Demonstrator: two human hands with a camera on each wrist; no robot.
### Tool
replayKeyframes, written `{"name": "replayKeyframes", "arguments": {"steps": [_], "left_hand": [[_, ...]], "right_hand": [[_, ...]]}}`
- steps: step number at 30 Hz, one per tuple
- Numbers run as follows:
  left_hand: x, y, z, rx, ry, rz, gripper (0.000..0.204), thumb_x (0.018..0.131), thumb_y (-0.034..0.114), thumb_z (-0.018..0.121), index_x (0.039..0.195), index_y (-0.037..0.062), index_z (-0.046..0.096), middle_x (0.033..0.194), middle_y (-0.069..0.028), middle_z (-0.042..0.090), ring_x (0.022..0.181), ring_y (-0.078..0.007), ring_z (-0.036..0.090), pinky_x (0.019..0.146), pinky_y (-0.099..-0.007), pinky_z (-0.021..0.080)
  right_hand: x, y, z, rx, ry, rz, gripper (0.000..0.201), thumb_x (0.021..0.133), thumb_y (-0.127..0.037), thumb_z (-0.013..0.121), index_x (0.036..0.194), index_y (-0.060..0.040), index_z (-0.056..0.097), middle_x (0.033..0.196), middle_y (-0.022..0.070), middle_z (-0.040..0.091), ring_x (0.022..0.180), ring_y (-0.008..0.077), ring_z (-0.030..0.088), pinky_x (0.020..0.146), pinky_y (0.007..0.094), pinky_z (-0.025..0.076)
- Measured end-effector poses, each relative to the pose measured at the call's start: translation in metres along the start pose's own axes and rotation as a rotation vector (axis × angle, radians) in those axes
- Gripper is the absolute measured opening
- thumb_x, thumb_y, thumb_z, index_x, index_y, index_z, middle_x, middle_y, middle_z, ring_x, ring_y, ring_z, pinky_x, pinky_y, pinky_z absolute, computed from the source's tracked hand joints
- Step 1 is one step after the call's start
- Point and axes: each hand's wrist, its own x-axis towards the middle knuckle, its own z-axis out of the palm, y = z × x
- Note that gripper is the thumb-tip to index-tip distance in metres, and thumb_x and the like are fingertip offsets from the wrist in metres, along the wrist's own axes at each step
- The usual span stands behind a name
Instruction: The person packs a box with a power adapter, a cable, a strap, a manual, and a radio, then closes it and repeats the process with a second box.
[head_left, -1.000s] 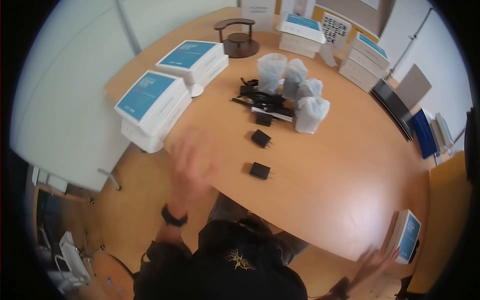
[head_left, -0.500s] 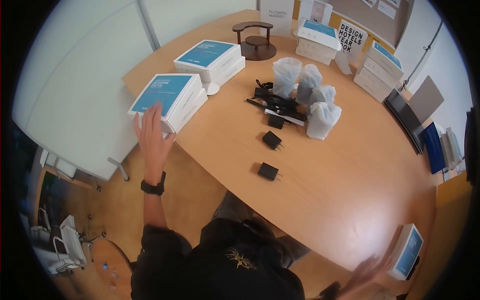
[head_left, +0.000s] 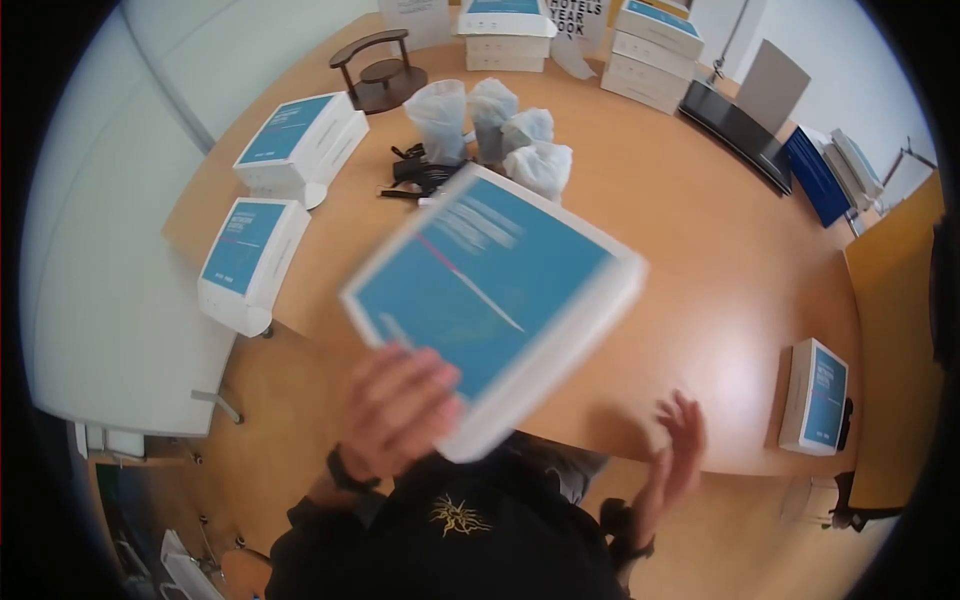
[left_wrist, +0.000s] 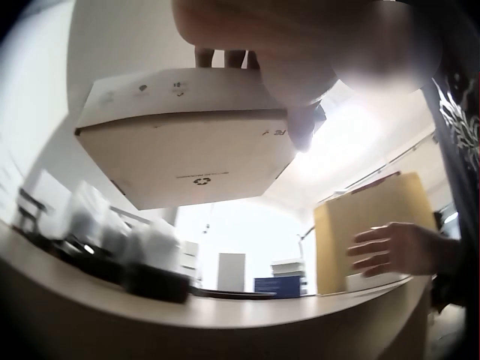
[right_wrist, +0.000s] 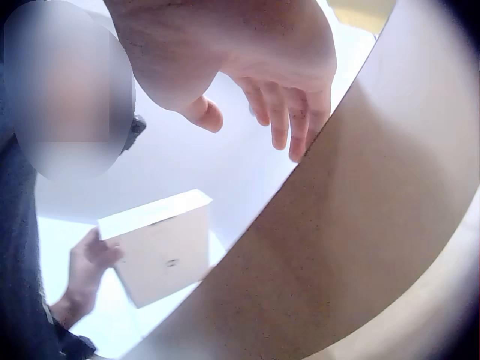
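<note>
My left hand [head_left: 405,405] grips a white cardboard box [head_left: 490,290] with a blue printed top by its near left edge. It is held up and tilted over the front of the table. From below, the left wrist view shows the plain underside of this box [left_wrist: 202,161], with the thumb near one corner and fingers over the far side. My right hand [head_left: 680,450] is near the table's front edge, fingers spread and holding nothing. Apart from the box, that hand [right_wrist: 247,64] also shows relaxed fingers in the right wrist view. The black plug adapters are hidden behind the raised box.
On the wooden table [head_left: 720,290], a single matching box [head_left: 245,255] and a stack [head_left: 300,145] stand left. Several wrapped bundles [head_left: 540,168] and black cables [head_left: 425,178] lie mid-table. Another box [head_left: 815,395] stands at right, a wooden stand [head_left: 385,85] and more stacks [head_left: 650,60] behind.
My left hand has taken the top box off the front left stack and carried it right, over the table's front. My right hand has left the box at the right and moved inward.
</note>
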Motion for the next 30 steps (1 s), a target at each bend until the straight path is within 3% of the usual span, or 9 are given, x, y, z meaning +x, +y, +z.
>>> {"name": "replayKeyframes", "arguments": {"steps": [2, 4, 8, 11, 14, 19, 23, 25, 30], "left_hand": [[0.015, 0.021, 0.019, -0.172, -0.055, 0.059, 0.025, 0.098, 0.02, 0.069, 0.122, 0.0133, 0.067, 0.128, -0.0073, 0.07, 0.119, -0.0265, 0.067, 0.105, -0.0468, 0.052], [0.021, 0.039, 0.036, -0.253, -0.08, 0.086, 0.026, 0.098, 0.021, 0.069, 0.123, 0.0138, 0.068, 0.131, -0.0069, 0.069, 0.12, -0.0243, 0.066, 0.106, -0.0436, 0.05], [0.022, 0.062, 0.058, -0.402, -0.104, 0.13, 0.032, 0.099, 0.032, 0.068, 0.126, 0.0142, 0.068, 0.133, -0.0072, 0.069, 0.122, -0.0223, 0.065, 0.107, -0.0397, 0.049], [0.037, 0.072, 0.051, -0.511, -0.163, 0.064, 0.056, 0.095, 0.059, 0.065, 0.129, 0.0139, 0.067, 0.132, -0.0074, 0.07, 0.12, -0.0218, 0.065, 0.104, -0.0383, 0.049], [0.044, 0.075, 0.046, -0.543, -0.189, 0.117, 0.057, 0.095, 0.06, 0.063, 0.128, 0.0136, 0.069, 0.13, -0.0073, 0.07, 0.117, -0.0224, 0.067, 0.103, -0.0381, 0.049], [0.064, 0.077, 0.043, -0.571, -0.1, 0.242, 0.042, 0.09, 0.044, 0.077, 0.094, 0.0028, 0.074, 0.096, -0.0061, 0.072, 0.092, -0.0199, 0.07, 0.087, -0.0345, 0.057], [0.073, 0.083, 0.045, -0.503, -0.123, 0.272, 0.046, 0.089, 0.055, 0.075, 0.099, 0.0108, 0.074, 0.098, 0.0007, 0.075, 0.094, -0.0134, 0.071, 0.092, -0.0332, 0.053], [0.08, 0.086, 0.047, -0.477, -0.094, 0.248, 0.043, 0.089, 0.054, 0.075, 0.096, 0.0114, 0.074, 0.095, 0.0018, 0.074, 0.091, -0.0122, 0.07, 0.093, -0.0351, 0.052], [0.094, 0.086, 0.044, -0.448, -0.037, 0.205, 0.041, 0.09, 0.054, 0.074, 0.093, 0.0129, 0.073, 0.092, 0.0038, 0.073, 0.089, -0.0111, 0.069, 0.094, -0.0376, 0.05]], "right_hand": [[0.0, -0.017, 0.02, 0.268, -0.097, 0.127, 0.081, 0.102, -0.039, 0.058, 0.16, 0.0051, 0.023, 0.152, 0.0287, 0.047, 0.13, 0.0377, 0.057, 0.107, 0.0482, 0.045], [-0.007, -0.015, 0.023, 0.349, -0.093, 0.244, 0.1, 0.096, -0.051, 0.063, 0.163, 0.0042, 0.013, 0.164, 0.0247, 0.031, 0.144, 0.0355, 0.042, 0.117, 0.0475, 0.034], [-0.02, 0.009, 0.007, 0.389, 0.01, 0.313, 0.101, 0.097, -0.053, 0.063, 0.164, 0.0033, 0.012, 0.165, 0.0212, 0.027, 0.151, 0.0304, 0.032, 0.121, 0.0424, 0.027], [-0.021, 0.013, -0.001, 0.455, 0.106, 0.396, 0.1, 0.097, -0.051, 0.063, 0.164, 0.0023, 0.01, 0.165, 0.0195, 0.028, 0.15, 0.0295, 0.032, 0.121, 0.0413, 0.028], [0.002, -0.009, 0.003, 0.437, 0.183, 0.366, 0.096, 0.098, -0.045, 0.062, 0.165, 0.0002, 0.01, 0.166, 0.0196, 0.029, 0.148, 0.0312, 0.036, 0.12, 0.0418, 0.031], [0.023, -0.009, -0.002, 0.264, 0.265, 0.149, 0.087, 0.099, -0.038, 0.057, 0.166, -0.0037, 0.013, 0.168, 0.0249, 0.025, 0.152, 0.0397, 0.034, 0.12, 0.0498, 0.032], [0.016, 0.006, -0.017, 0.12, 0.219, 0.108, 0.087, 0.099, -0.049, 0.055, 0.163, -0.0001, 0.022, 0.167, 0.0248, 0.028, 0.152, 0.0371, 0.035, 0.12, 0.0486, 0.034], [0.015, 0.008, -0.019, 0.135, 0.136, 0.03, 0.093, 0.094, -0.054, 0.064, 0.162, -0.0007, 0.028, 0.169, 0.0251, 0.02, 0.155, 0.0427, 0.026, 0.122, 0.0558, 0.027], [0.005, 0.013, -0.013, 0.305, 0.053, 0.079, 0.108, 0.083, -0.057, 0.075, 0.161, 0.0016, 0.029, 0.171, 0.0245, 0.015, 0.156, 0.0429, 0.022, 0.124, 0.0562, 0.022]]}}
